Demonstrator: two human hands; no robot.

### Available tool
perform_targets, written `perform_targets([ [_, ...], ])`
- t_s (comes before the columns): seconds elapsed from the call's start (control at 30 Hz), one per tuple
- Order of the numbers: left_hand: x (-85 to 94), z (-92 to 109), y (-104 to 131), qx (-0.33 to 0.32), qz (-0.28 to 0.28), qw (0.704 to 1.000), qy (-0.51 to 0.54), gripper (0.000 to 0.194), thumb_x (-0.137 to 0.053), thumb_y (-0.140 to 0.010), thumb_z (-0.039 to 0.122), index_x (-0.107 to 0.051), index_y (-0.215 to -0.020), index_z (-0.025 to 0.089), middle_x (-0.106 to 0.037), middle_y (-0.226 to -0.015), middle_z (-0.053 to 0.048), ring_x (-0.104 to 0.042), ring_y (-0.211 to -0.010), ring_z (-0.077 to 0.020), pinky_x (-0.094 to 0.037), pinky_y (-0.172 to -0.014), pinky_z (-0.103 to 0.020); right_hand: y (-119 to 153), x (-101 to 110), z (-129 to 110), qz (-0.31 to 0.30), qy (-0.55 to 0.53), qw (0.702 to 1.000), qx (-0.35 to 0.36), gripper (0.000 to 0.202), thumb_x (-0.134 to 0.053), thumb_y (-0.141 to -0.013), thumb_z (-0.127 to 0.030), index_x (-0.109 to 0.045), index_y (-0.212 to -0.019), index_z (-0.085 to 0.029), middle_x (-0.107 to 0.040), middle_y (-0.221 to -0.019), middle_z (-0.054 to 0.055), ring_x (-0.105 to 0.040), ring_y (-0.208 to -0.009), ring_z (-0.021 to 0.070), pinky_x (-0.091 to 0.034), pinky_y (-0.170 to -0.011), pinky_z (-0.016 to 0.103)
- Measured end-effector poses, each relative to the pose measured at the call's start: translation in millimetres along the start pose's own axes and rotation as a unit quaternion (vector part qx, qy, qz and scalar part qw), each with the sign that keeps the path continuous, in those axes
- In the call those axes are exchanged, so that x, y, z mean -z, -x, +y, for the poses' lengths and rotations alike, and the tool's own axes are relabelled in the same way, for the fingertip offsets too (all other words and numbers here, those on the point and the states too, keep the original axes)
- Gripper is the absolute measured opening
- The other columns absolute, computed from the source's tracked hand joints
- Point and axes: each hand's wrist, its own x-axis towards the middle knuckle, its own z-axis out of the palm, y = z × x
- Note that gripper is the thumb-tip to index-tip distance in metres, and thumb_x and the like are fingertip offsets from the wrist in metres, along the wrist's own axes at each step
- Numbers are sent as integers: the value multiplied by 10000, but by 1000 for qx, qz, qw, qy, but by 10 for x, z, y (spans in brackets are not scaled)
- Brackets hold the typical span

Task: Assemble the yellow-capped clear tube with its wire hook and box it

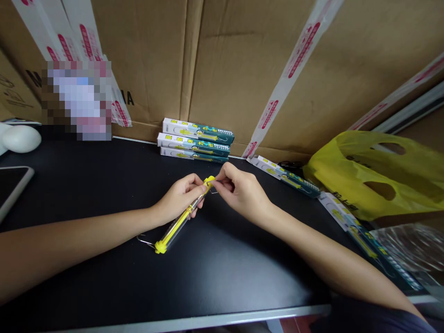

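A tubular spring scale (178,225) with a clear barrel, a yellow core and yellow end caps slants over the black table in front of me. My left hand (183,196) is closed around its upper part, the thumb close to the far cap. At that cap, my right hand (243,192) pinches a thin metal wire hook (214,192) between thumb and fingertips; part of the hook is hidden by the fingers. From the near cap, another wire hook (145,242) sticks out to the left, untouched by either hand.
Several printed spring scale boxes (194,144) are stacked at the back. Single boxes lie at the right (284,176) and nearer (367,238), beside a yellow plastic bag (340,162) and clear plastic wrapping (409,245). Large cardboard (249,69) stands behind. A tablet-like device (14,189) lies left.
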Motion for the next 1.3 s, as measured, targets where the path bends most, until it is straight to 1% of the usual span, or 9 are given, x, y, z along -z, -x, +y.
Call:
perform_targets([
  [0.23, -6, -12, -19, -11, -5, 1000, -26, 299, -599, -870, 426, -428, -793, 192, -554, -522, 71, -499, -339, -60, -404, -328, -144, 0, -20, -25, -68, -65, 995, 22, 146, -466, -892, -140, -380, -813, -227, -499, -695, -42, -400, -547, 87, -314, -530, 210],
  [0.33, -10, -11, -24, -10, -3, 1000, -23, 275, -587, -876, 402, -423, -793, 198, -557, -514, 72, -506, -336, -68, -412, -328, -152, -8, -15, -34, -81, -96, 991, 39, 155, -462, -855, -88, -394, -841, -227, -473, -693, -51, -385, -549, 85, -329, -546, 216],
  [0.43, -16, -3, -17, -18, 12, 999, -25, 213, -564, -879, 337, -427, -794, 199, -544, -498, 80, -500, -321, -70, -402, -320, -150, 6, -71, -43, -70, -134, 987, 49, 198, -475, -820, -59, -416, -904, -228, -453, -693, -59, -401, -562, 88, -351, -556, 219],
  [0.57, -25, 9, 1, -29, 24, 999, -24, 151, -516, -889, 290, -437, -801, 196, -536, -493, 84, -498, -322, -64, -383, -320, -136, 57, -232, -30, -22, -223, 974, 33, 188, -491, -878, -126, -418, -1012, -237, -435, -704, -60, -426, -584, 99, -396, -573, 227],
  [0.7, -32, 18, 2, -23, 34, 999, 3, 158, -495, -898, 304, -427, -800, 200, -535, -490, 83, -490, -328, -64, -384, -326, -137, 94, -352, 0, 27, -281, 959, -30, 111, -505, -920, -213, -399, -933, -242, -465, -752, -44, -472, -614, 101, -427, -580, 236],
  [0.77, -29, 23, -5, -14, 40, 999, 19, 160, -467, -909, 304, -427, -796, 199, -548, -504, 72, -494, -332, -67, -384, -328, -142, 95, -371, 13, 41, -281, 958, -51, 134, -507, -938, -272, -396, -871, -238, -479, -763, -34, -488, -623, 104, -437, -587, 245],
  [0.97, -21, 47, -1, 17, 27, 999, 42, 169, -413, -930, 338, -439, -825, 208, -551, -518, 58, -483, -322, -81, -369, -311, -159, 50, -330, 4, 19, -231, 971, -65, 172, -469, -962, -321, -413, -828, -229, -492, -743, -24, -496, -626, 112, -428, -602, 258],
  [1.13, -64, 91, 31, 53, 47, 997, 14, 195, -364, -948, 361, -405, -812, 227, -449, -427, 89, -377, -273, -75, -293, -276, -146, 22, -307, -35, 4, -213, 975, -60, 143, -512, -935, -280, -440, -829, -217, -509, -727, -32, -482, -619, 104, -409, -612, 253],
  [1.3, -77, 96, 42, 49, 62, 997, 5, 221, -363, -943, 365, -391, -775, 224, -443, -419, 84, -370, -272, -75, -285, -276, -154, 22, -341, -24, -12, -279, 957, -78, 157, -527, -931, -314, -455, -835, -212, -503, -744, -32, -506, -660, 109, -446, -622, 253],
])
